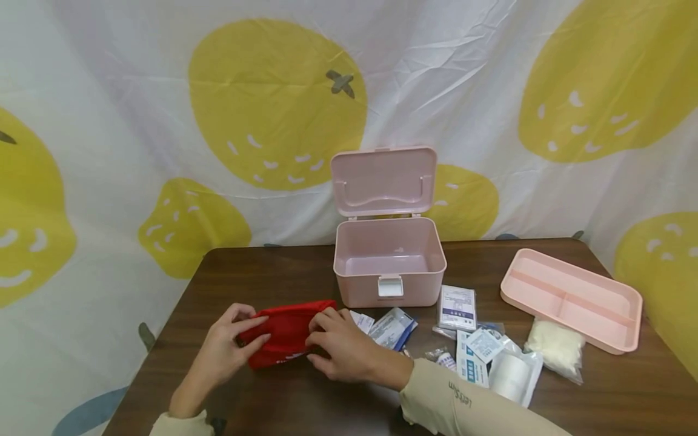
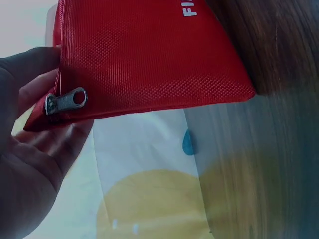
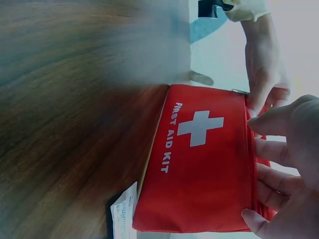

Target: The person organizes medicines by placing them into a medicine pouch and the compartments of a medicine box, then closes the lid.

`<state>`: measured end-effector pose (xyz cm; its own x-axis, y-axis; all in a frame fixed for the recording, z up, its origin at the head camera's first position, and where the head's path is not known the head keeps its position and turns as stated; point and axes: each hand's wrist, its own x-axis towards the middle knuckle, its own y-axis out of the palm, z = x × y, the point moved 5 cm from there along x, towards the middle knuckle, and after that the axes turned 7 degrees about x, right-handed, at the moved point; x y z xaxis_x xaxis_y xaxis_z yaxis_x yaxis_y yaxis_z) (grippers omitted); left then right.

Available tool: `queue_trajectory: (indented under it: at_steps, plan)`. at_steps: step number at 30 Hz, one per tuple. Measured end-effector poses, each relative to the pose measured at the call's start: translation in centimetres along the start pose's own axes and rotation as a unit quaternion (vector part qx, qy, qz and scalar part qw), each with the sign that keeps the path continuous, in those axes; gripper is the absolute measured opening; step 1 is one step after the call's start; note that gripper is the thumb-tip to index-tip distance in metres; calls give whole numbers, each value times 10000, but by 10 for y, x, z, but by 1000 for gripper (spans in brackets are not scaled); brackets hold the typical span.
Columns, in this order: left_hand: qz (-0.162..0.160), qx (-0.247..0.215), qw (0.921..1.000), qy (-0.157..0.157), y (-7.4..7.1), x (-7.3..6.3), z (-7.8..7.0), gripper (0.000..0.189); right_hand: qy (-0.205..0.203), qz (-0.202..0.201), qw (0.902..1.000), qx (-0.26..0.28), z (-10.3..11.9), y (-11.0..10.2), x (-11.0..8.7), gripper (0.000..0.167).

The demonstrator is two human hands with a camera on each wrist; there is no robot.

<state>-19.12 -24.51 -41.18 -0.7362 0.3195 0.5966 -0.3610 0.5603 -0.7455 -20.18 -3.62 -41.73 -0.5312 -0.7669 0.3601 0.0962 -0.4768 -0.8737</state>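
Note:
A red zippered first aid pouch [image 1: 286, 332] stands tilted over the dark table, its long zipper edge uppermost. White lettering and a white cross [image 3: 200, 128] show on its front in the right wrist view. My left hand [image 1: 220, 350] grips the pouch's left end between thumb and fingers, beside the metal zipper pull [image 2: 70, 101]. That pull sits at the corner, and the zipper looks closed along the edge. With bent fingers my right hand [image 1: 346, 350] pinches the zipper edge toward the right end. The backs of the hand's fingers hide part of the pouch in the head view.
Behind the pouch stands a pink box [image 1: 357, 289] with its lid [image 1: 382, 178] raised. A pink divided tray [image 1: 572, 300] lies at the right. Between them are packets [image 1: 391, 329], a boxed item [image 1: 457, 307], a white roll [image 1: 509, 376] and a bagged cream-coloured bundle [image 1: 555, 348].

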Motion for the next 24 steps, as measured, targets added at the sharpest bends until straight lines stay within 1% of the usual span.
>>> queue_trajectory:
  at_steps: [3,8,12,15,19,24]
  plan:
    - [144,201,9997,-86,4,1,-2,32,-43,22,10000,-76,1,1,-2,13]
    - [768,351,9952,-503,9,3,-4,33,-212,37,9997,-137,2,1,-5,13]
    - [1156,372,9889,-856,10,4,-3,37,-271,24,9995,142,0,2,-7,15]
    - [1388,361,9840,-1055,12,4,-2,38,-253,-97,9988,399,-4,1,-7,16]
    - [1520,411,9803,-1194,13,4,-2,39,-289,-248,9977,564,-7,-4,-8,19]
    - [1473,520,9813,-1125,14,4,-5,41,-377,-425,9963,645,-9,-13,-9,20]
